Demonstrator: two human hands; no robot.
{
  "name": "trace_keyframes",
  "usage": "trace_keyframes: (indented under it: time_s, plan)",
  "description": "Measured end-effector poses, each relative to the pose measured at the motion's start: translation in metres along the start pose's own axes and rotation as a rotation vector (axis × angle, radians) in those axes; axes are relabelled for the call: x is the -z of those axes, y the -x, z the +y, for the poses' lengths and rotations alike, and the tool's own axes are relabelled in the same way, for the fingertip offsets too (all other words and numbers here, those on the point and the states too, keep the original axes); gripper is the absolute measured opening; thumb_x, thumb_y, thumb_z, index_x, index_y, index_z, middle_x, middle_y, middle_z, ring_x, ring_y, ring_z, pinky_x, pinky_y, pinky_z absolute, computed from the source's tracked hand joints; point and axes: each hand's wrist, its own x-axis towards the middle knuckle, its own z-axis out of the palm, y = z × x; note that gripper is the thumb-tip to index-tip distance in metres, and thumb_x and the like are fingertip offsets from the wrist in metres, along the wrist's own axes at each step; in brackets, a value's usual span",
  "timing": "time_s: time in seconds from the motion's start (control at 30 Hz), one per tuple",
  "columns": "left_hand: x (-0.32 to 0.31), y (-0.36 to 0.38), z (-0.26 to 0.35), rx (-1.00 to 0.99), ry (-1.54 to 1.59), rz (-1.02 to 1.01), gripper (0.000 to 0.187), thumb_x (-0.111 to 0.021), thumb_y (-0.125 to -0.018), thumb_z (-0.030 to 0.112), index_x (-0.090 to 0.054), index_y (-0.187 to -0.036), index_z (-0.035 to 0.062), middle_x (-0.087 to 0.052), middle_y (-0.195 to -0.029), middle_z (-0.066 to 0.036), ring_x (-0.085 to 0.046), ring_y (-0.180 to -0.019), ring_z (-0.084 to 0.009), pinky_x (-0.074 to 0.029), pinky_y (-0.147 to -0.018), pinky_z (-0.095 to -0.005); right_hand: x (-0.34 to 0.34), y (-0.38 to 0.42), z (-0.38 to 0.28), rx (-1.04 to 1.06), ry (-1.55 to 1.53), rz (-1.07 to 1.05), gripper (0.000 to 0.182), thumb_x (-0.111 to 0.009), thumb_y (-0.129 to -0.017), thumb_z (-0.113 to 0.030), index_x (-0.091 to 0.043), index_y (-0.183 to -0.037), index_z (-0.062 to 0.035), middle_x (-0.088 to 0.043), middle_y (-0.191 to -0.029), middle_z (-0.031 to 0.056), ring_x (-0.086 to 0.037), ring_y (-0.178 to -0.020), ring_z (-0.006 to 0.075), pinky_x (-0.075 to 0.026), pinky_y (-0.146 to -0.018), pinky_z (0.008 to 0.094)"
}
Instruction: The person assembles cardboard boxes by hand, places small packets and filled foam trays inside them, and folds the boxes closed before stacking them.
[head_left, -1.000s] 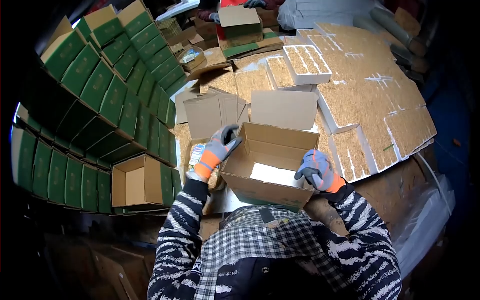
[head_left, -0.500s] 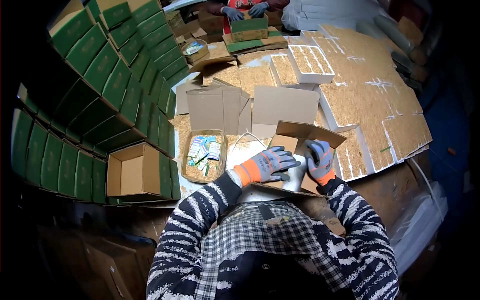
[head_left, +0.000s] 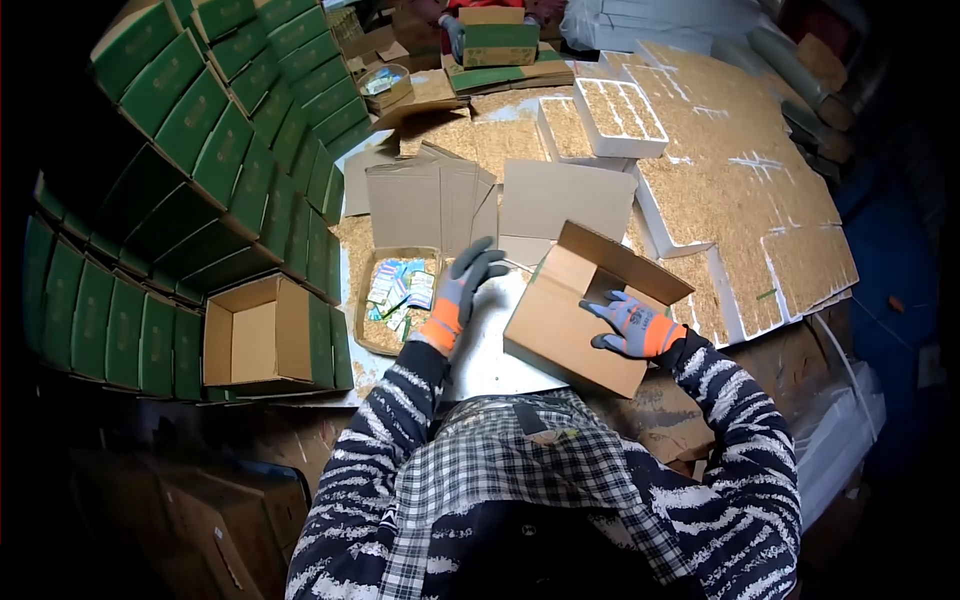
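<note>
A cardboard box (head_left: 565,325) with an upright flap stands tilted at the table's front edge, its plain brown side facing up toward me. My right hand (head_left: 637,327), in a grey and orange glove, lies on this box near its opening, fingers spread. My left hand (head_left: 463,292), gloved alike, is raised between the box and a basket of small packets (head_left: 397,300), its fingers apart and nothing in them. Flat cardboard pieces (head_left: 420,205) stand behind the left hand.
Stacked green boxes (head_left: 225,165) fill the left side, with an open brown box (head_left: 245,335) at their near end. White-edged trays of brown crumbly material (head_left: 620,115) cover the right. Across the table a person's gloved hands hold a green box (head_left: 500,45).
My left hand has left the box and moved left and up, toward the basket. The box has turned and its side now shows; my right hand has come down flat against it.
</note>
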Motion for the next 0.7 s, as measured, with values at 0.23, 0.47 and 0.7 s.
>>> trace_keyframes:
  time_s: [0.23,0.47,0.7]
  plan:
    - [0.008,0.059,0.037,0.009,-0.200,-0.011,0.061,-0.049,-0.098,0.043,-0.042,-0.141,-0.0012,-0.051,-0.137,-0.017,-0.053,-0.122,-0.0249,-0.045,-0.099,-0.0388,-0.001,-0.013,-0.031,-0.264,-1.106,0.907,0.049,-0.037,-0.102,-0.021,-0.033,-0.145,0.0024,-0.052,-0.135,0.0176,-0.057,-0.114,0.0231,-0.045,-0.099,0.0325]
    - [-0.033,0.043,0.075,0.276,-1.318,-0.390,0.060,-0.059,-0.091,0.034,-0.040,-0.144,0.0149,-0.064,-0.111,-0.024,-0.064,-0.099,-0.0364,-0.050,-0.088,-0.0432,-0.170,-0.040,-0.046,-0.161,-1.187,0.168,0.040,-0.037,-0.104,-0.021,-0.041,-0.138,-0.0012,-0.046,-0.140,0.0180,-0.048,-0.127,0.0260,-0.043,-0.103,0.0382]
    - [-0.028,0.074,0.021,0.178,-1.260,-0.742,0.045,-0.053,-0.092,0.043,-0.058,-0.130,0.0204,-0.067,-0.106,-0.019,-0.063,-0.099,-0.0353,-0.049,-0.089,-0.0417,-0.106,-0.019,0.086,-0.287,-0.366,-0.813,0.043,-0.069,-0.082,-0.043,-0.070,-0.114,-0.0135,-0.070,-0.106,0.0133,-0.066,-0.094,0.0302,-0.050,-0.083,0.0415]
